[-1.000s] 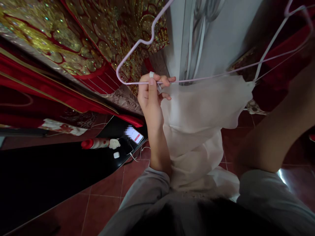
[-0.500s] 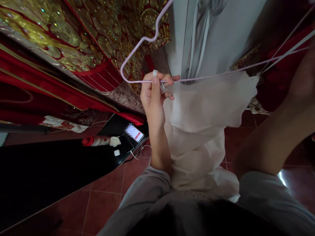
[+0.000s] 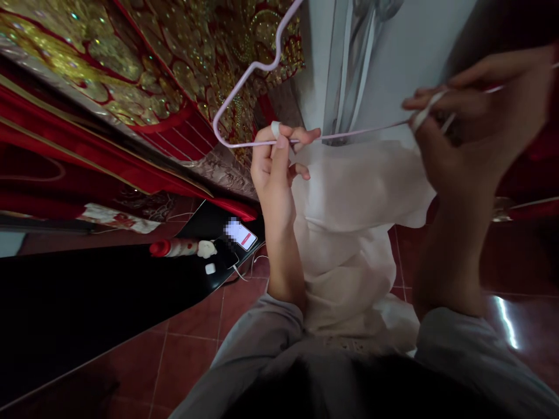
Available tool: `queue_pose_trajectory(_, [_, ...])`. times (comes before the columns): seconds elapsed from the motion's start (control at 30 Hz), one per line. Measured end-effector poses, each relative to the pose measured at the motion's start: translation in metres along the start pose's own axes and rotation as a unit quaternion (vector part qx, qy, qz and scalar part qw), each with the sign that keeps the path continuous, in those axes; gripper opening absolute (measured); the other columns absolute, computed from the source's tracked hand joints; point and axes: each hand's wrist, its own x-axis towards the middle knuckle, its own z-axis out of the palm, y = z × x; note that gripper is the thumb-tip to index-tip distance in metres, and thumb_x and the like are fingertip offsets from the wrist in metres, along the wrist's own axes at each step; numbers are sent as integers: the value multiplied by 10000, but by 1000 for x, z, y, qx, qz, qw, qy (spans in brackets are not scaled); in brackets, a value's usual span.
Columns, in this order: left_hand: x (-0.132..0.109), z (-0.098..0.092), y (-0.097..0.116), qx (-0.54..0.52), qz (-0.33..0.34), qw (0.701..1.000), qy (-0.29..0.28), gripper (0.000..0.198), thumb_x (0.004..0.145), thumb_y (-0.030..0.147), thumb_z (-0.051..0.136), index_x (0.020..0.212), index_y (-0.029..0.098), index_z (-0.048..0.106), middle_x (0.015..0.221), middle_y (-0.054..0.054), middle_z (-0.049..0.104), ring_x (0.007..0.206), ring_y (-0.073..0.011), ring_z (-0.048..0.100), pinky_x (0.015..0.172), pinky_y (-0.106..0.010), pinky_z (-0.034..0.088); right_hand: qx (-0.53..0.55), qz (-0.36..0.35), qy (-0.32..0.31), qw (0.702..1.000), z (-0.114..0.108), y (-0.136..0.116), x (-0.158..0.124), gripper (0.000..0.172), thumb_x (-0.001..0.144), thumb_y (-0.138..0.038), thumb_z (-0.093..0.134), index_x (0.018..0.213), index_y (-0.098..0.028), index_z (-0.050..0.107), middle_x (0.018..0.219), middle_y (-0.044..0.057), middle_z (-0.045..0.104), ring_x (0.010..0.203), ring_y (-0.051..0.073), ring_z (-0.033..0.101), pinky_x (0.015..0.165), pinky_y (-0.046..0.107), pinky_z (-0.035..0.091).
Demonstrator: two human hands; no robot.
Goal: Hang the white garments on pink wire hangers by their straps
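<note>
A thin pale pink wire hanger [image 3: 244, 75] is held up in front of me, and a sheer white garment [image 3: 358, 198] hangs from its lower bar down to my lap. My left hand [image 3: 275, 160] is closed around the bar and a white strap near the hanger's left corner. My right hand [image 3: 463, 116] is raised at the right, its fingers pinched on a white strap of the garment and the bar at the hanger's right side.
Red and gold embroidered garments [image 3: 144, 75] hang at upper left. A black table [image 3: 87, 308] at left carries a lit phone [image 3: 241, 234], a red-capped bottle [image 3: 174, 248] and a small white charger. A grey cabinet door [image 3: 393, 52] stands behind. The floor is red tile [image 3: 192, 349].
My right hand has come in from the right edge to the hanger's right side and pinched the white strap there. The left hand stayed where it was.
</note>
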Motion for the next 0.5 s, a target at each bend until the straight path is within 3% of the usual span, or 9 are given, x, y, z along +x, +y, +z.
queue_pose_trajectory(0.07, [-1,-2,1,24,18,999,42,107,1053,225,523,1132,214,594,1123,-105,740,1088,-254,735,515,-224,412,-19,-79,-19,997,11,-5,-11,208,858,-279,798,1048,-209,750,1101,57,587,837,145,694,791,376,644])
queue_pose_trajectory(0.17, [4,-16,3,117,104,968,196,286,982,90,448,1202,199,594,1321,-109,702,1185,-227,694,592,-234,475,-27,-113,0,993,14,1,-17,179,860,-323,795,988,-213,737,1037,61,602,858,171,709,740,358,630])
queue_pose_trajectory(0.23, [11,-31,7,161,179,931,275,317,988,40,410,1189,201,595,1377,-88,672,1321,-211,623,785,-257,557,-23,-110,0,994,12,6,-19,244,851,-348,809,1043,-232,712,1022,52,624,894,185,732,767,353,628])
queue_pose_trajectory(0.27, [15,-38,10,169,207,922,281,287,1014,45,429,1182,199,604,1376,-77,669,1372,-214,590,914,-290,566,-20,-103,-7,994,11,6,-20,273,847,-357,816,1062,-241,694,1017,47,630,912,190,746,777,345,626])
queue_pose_trajectory(0.3, [19,-45,14,170,225,923,263,228,1042,71,484,1180,193,619,1360,-67,673,1397,-227,572,1029,-333,546,-17,-92,-11,996,10,6,-21,294,839,-365,825,1066,-248,679,1015,42,630,933,195,757,783,337,623])
queue_pose_trajectory(0.37, [28,-53,24,175,220,945,167,178,1030,121,660,1199,176,661,1285,-51,699,1364,-256,596,1143,-394,497,-12,-63,-17,998,11,2,-23,328,816,-383,844,1054,-257,658,1015,38,626,978,208,771,810,331,623])
queue_pose_trajectory(0.43, [37,-52,36,200,178,962,58,266,952,105,791,1195,168,702,1142,-35,728,1214,-254,664,1123,-399,511,-3,-42,-17,999,14,-4,-24,347,795,-399,852,1034,-265,640,1010,35,632,987,216,774,832,344,626])
queue_pose_trajectory(0.5, [45,-43,49,237,152,960,8,202,915,61,814,1075,154,732,984,-23,702,1075,-233,681,1070,-381,539,9,-43,-17,999,15,-8,-26,336,786,-401,847,990,-269,615,973,24,634,960,223,777,827,367,622])
